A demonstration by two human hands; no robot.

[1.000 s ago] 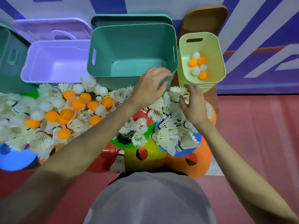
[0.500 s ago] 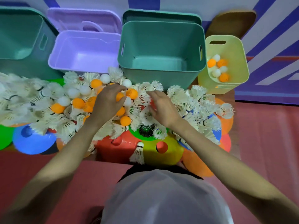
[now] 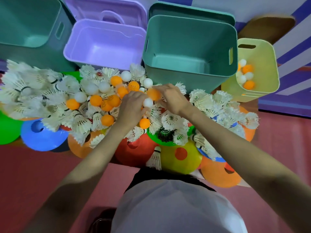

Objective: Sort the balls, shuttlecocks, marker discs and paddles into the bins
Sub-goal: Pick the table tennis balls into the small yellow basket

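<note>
A heap of white shuttlecocks point(image 3: 33, 91) mixed with orange and white balls point(image 3: 96, 100) lies over coloured marker discs point(image 3: 180, 158) on the floor. Both hands are in the middle of the heap. My left hand point(image 3: 132, 109) curls its fingers round a white ball point(image 3: 148, 102). Close beside it, my right hand point(image 3: 172, 98) pinches an orange ball point(image 3: 153, 94) with thumb and fingers. The small yellow-green bin point(image 3: 262, 64) at the right holds several orange and white balls. No paddle shows.
Behind the heap stand a teal bin point(image 3: 190, 31), a lilac bin point(image 3: 104, 31) and another teal bin point(image 3: 25, 17) at the far left, each with nothing inside. A blue disc point(image 3: 42, 140) and a green disc point(image 3: 8, 132) lie at the left. Red floor stretches near my body.
My view has shifted left and down toward the heap. My right hand moved left to the left hand's side and took an orange ball; the left hand now has a white ball.
</note>
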